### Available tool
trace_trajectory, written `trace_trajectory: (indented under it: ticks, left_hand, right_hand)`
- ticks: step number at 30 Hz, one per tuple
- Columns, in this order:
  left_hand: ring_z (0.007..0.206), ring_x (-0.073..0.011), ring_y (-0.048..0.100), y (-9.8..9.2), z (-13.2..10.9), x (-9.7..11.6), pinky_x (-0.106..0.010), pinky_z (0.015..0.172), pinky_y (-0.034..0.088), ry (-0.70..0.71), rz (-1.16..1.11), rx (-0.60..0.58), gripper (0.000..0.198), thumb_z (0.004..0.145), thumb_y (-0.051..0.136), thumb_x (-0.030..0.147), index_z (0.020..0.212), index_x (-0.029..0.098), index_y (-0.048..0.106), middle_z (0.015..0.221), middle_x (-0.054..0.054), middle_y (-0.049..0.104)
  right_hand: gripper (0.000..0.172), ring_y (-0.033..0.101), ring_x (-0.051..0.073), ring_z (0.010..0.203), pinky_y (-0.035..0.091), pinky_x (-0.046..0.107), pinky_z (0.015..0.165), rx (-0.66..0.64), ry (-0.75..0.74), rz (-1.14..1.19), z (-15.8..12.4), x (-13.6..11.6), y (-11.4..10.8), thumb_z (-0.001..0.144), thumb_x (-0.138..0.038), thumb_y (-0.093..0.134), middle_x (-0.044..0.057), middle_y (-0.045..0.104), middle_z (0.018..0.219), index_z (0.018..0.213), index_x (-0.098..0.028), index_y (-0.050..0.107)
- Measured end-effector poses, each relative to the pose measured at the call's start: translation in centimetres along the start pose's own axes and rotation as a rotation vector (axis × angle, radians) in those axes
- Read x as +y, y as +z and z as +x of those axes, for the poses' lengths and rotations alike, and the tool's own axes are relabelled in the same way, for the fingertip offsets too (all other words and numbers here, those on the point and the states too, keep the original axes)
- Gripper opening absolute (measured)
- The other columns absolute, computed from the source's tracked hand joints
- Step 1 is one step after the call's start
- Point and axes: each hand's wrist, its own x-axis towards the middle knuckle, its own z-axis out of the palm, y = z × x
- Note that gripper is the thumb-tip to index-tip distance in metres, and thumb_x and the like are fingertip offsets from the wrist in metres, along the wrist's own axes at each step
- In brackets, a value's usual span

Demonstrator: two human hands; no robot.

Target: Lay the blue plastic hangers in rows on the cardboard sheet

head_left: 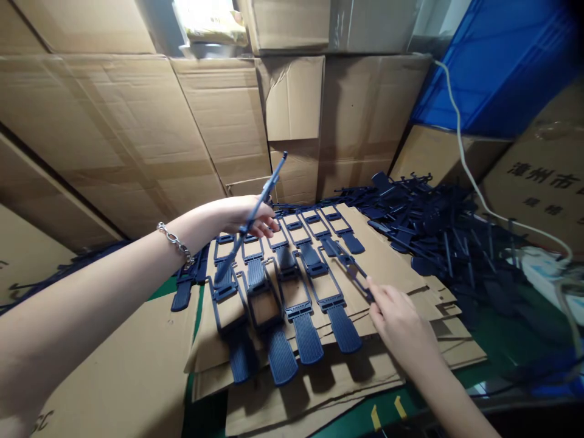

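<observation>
My left hand [250, 214] is closed on a slim dark blue plastic frame piece [274, 179], held up at a slant above the cardboard and seen nearly edge-on. Its lower end overlaps other pieces in view. At the right end of the front row, my right hand [400, 313] pinches the near end of another blue frame piece [349, 261], slightly blurred. Whether that piece touches the cardboard, I cannot tell. Several similar pieces with ribbed paddles [308, 337] lie in two rows on stacked cardboard sheets [387, 246]. The fingertips of my right hand are partly hidden.
A heap of loose blue pieces [420, 213] lies at the right, and more lie at the left. Cardboard boxes [219, 115] form a wall behind. A blue crate [497, 67], a white cable [460, 134] and a white power strip [542, 274] are at the right.
</observation>
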Motion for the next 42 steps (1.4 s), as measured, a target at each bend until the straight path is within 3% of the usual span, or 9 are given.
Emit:
trace_trajectory:
  ticks: [3, 6, 12, 15, 22, 27, 36, 40, 42]
  left_hand:
    - [0.061, -0.0204, 0.059, 0.5, 0.1, -0.2, -0.022, 0.045, 0.044, -0.014, -0.053, -0.064, 0.024, 0.069, 0.047, 0.003, 0.092, 0.007, 0.043, 0.083, -0.018, 0.058]
    - [0.062, -0.0213, 0.059, 1.0, 0.3, -0.4, -0.024, 0.047, 0.046, -0.016, -0.121, -0.106, 0.01, 0.066, 0.044, 0.002, 0.076, 0.005, 0.044, 0.079, -0.016, 0.058]
    - [0.077, -0.0252, 0.06, 1.9, -0.3, -0.6, -0.023, 0.046, 0.048, 0.013, -0.299, -0.121, 0.004, 0.078, 0.038, 0.008, 0.079, 0.006, 0.041, 0.094, -0.02, 0.058]
    - [0.076, -0.0219, 0.061, 2.6, -0.9, -0.5, -0.021, 0.05, 0.049, -0.027, -0.444, -0.128, 0.014, 0.083, 0.036, 0.009, 0.091, 0.003, 0.046, 0.094, -0.02, 0.058]
    - [0.067, -0.0197, 0.061, 3.7, -0.5, -0.9, -0.028, 0.055, 0.051, -0.041, -0.738, -0.048, 0.021, 0.076, 0.037, 0.001, 0.093, 0.006, 0.048, 0.081, -0.014, 0.061]
    - [0.065, -0.0198, 0.06, 4.3, 0.2, -1.4, -0.029, 0.054, 0.052, -0.062, -0.769, -0.06, 0.018, 0.079, 0.038, 0.006, 0.084, 0.001, 0.055, 0.072, -0.014, 0.06]
    - [0.073, -0.0207, 0.061, 5.3, 0.7, -1.4, -0.029, 0.056, 0.051, -0.033, -0.758, -0.119, 0.018, 0.081, 0.041, 0.011, 0.084, 0.001, 0.056, 0.083, -0.013, 0.061]
    - [0.075, -0.021, 0.061, 7.0, 1.0, -1.0, -0.026, 0.055, 0.048, -0.026, -0.79, -0.229, 0.02, 0.083, 0.039, 0.015, 0.085, 0.004, 0.056, 0.084, -0.013, 0.061]
    - [0.074, -0.0204, 0.06, 8.6, 1.1, -0.6, -0.027, 0.057, 0.048, 0.004, -0.831, -0.301, 0.019, 0.084, 0.038, 0.015, 0.084, 0.006, 0.055, 0.082, -0.011, 0.061]
  right_hand:
    - [0.035, 0.047, 0.013, 0.07, 0.034, 0.022, 0.046, -0.134, 0.084, 0.065, 0.2, -0.1, 0.7, 0.073, -0.012, 0.053, 0.005, 0.047, 0.08, 0.106, -0.018, 0.062]
    - [0.031, 0.046, 0.015, 0.069, 0.038, 0.025, 0.052, -0.17, 0.113, 0.047, 0.3, -0.4, 1.0, 0.076, -0.013, 0.049, 0.006, 0.047, 0.079, 0.102, -0.02, 0.065]
    - [0.034, 0.044, 0.02, 0.087, 0.044, 0.033, 0.073, -0.065, 0.133, 0.111, -0.4, -0.3, 1.6, 0.079, -0.014, 0.047, 0.009, 0.05, 0.103, 0.11, -0.012, 0.06]
    - [0.027, 0.045, 0.019, 0.093, 0.044, 0.033, 0.079, -0.016, 0.091, 0.16, -1.0, 0.2, 1.7, 0.082, -0.014, 0.045, 0.008, 0.051, 0.107, 0.102, -0.008, 0.061]
    - [0.028, 0.049, 0.017, 0.092, 0.046, 0.028, 0.076, 0.016, 0.059, 0.152, -1.5, 0.2, 0.9, 0.084, -0.015, 0.039, 0.006, 0.055, 0.104, 0.09, -0.009, 0.066]
    - [0.029, 0.049, 0.02, 0.094, 0.047, 0.032, 0.08, -0.026, 0.076, 0.122, -1.1, -0.5, 1.0, 0.084, -0.015, 0.04, 0.01, 0.053, 0.107, 0.088, -0.008, 0.068]
    - [0.031, 0.053, 0.022, 0.091, 0.05, 0.036, 0.076, -0.048, 0.055, 0.184, 0.1, -0.7, 1.1, 0.083, -0.015, 0.038, 0.011, 0.054, 0.108, 0.083, -0.012, 0.07]
    - [0.031, 0.054, 0.018, 0.097, 0.048, 0.033, 0.083, -0.104, 0.269, 0.503, 1.8, 0.0, 0.7, 0.086, -0.029, 0.043, 0.007, 0.054, 0.112, 0.104, -0.016, 0.064]
    - [0.049, 0.056, 0.015, 0.095, 0.048, 0.026, 0.081, -0.109, 0.479, 0.859, 3.1, 0.4, 0.3, 0.087, -0.042, 0.042, 0.009, 0.053, 0.113, 0.126, -0.013, 0.048]
